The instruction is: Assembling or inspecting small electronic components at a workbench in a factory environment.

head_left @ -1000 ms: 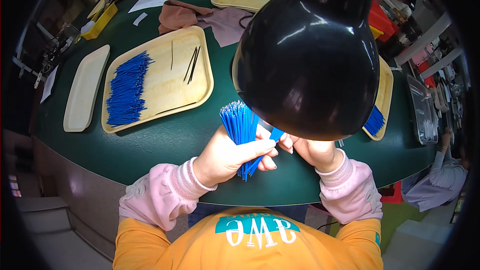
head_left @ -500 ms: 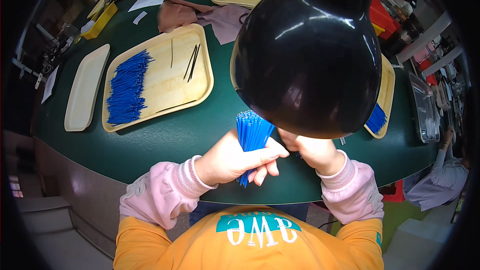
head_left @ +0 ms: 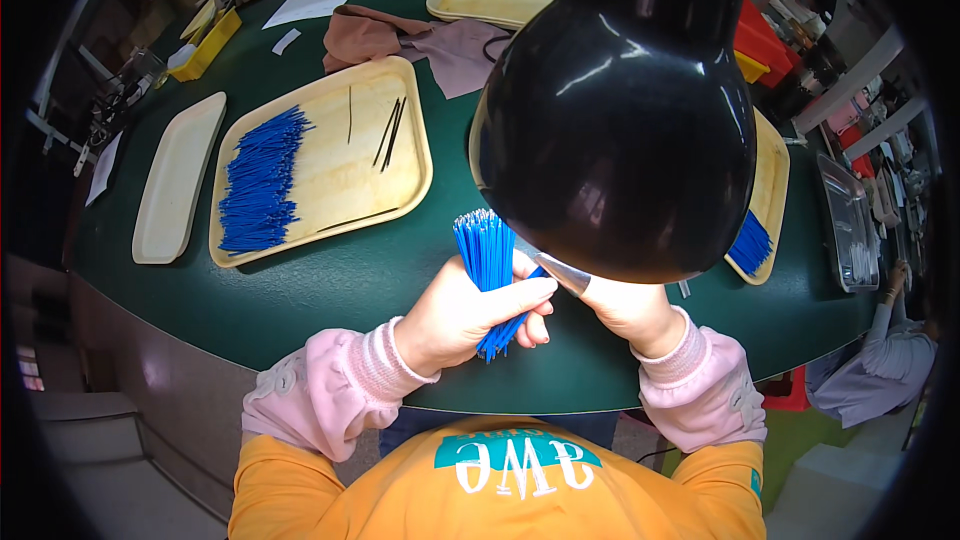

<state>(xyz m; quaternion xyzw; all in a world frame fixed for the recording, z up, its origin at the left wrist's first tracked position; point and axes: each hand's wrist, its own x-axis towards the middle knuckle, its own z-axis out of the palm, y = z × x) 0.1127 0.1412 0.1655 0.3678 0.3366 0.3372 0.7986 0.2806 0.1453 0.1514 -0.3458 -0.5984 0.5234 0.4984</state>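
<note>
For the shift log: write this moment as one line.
left hand: grips blue wire bundle upright | right hand: at bundle, partly hidden by black lamp shade | green table

A white paper sheet (head_left: 318,0) lies at the table's far edge, left of the brown cloth, and a small white slip (head_left: 285,41) lies just in front of it. Another white paper (head_left: 103,168) hangs off the table's left rim. A yellow box (head_left: 207,43) stands at the far left corner. No screens show.

Wire bundle (head_left: 487,260) in left hand (head_left: 465,315), right of tray (head_left: 410,130).
</note>
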